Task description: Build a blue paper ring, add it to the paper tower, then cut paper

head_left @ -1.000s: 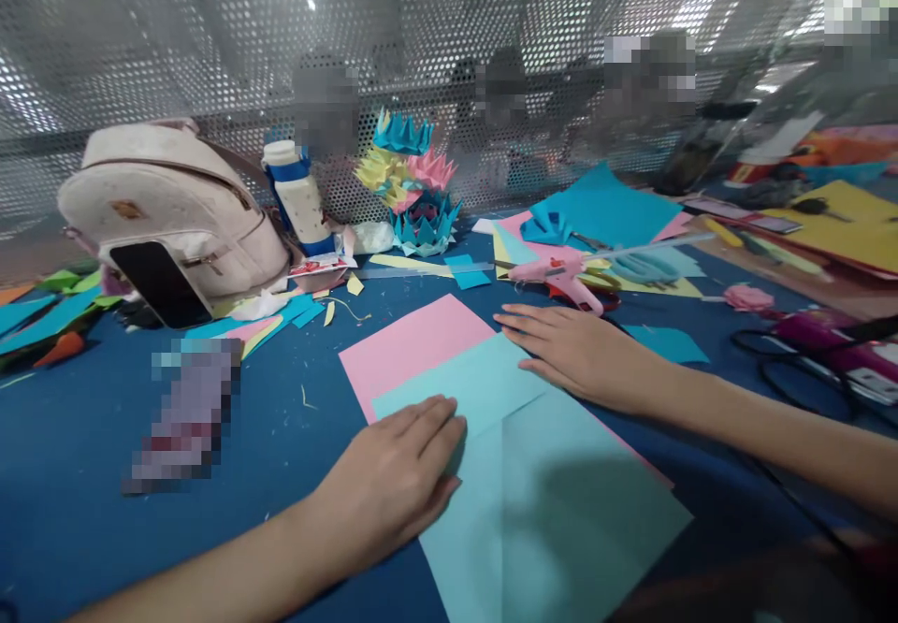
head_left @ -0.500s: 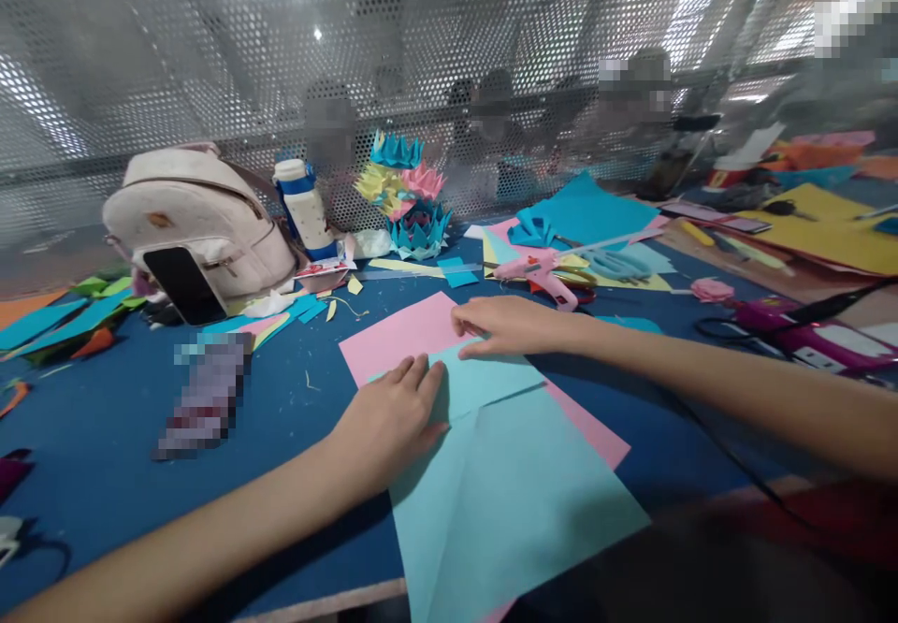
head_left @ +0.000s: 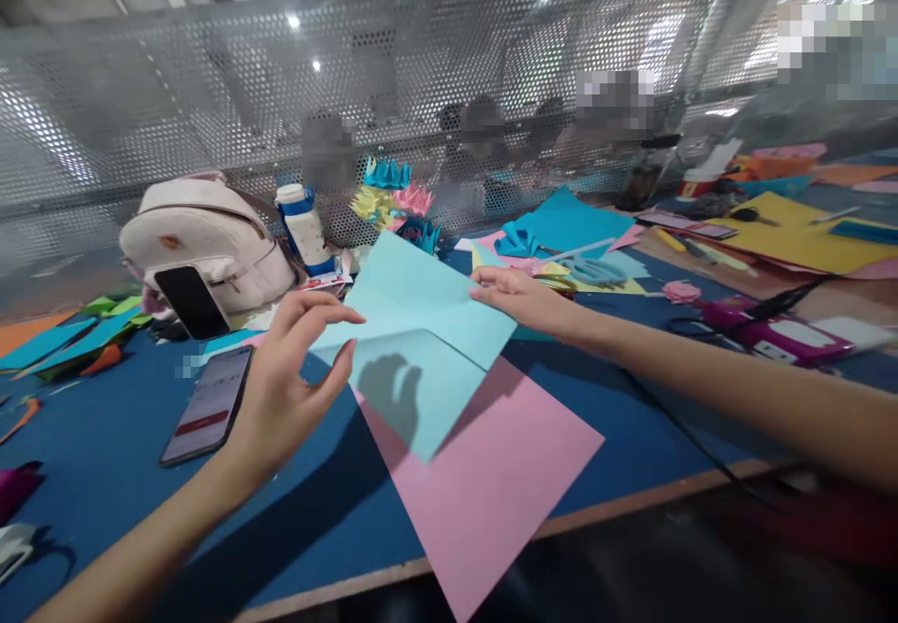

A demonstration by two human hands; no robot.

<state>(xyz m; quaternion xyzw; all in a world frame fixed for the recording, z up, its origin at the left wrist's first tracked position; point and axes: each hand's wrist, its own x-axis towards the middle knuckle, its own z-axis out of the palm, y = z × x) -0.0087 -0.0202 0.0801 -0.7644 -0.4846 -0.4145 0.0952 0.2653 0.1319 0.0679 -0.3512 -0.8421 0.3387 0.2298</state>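
A light blue sheet of paper [head_left: 413,300] with a crease across it is lifted and tilted above the table. My right hand [head_left: 519,300] pinches its right edge between thumb and fingers. Close by the sheet's left corner, my left hand [head_left: 298,366] has its thumb and fingers curved apart, and its shadow falls on the paper. Beneath lies a pink sheet of paper [head_left: 515,459], partly covered, its near corner reaching past the table's front edge.
A phone [head_left: 210,408] lies left of my left hand; another phone [head_left: 193,300] leans on a white backpack [head_left: 210,230]. Behind the sheet are a bottle [head_left: 305,230] and paper flowers [head_left: 393,197]. Blue scissors [head_left: 596,270] and a purple device [head_left: 772,331] sit to the right.
The light blue sheet has risen off the pink one and turned, with my right hand on its edge. My left hand has come off the paper and moved left, fingers spreading.
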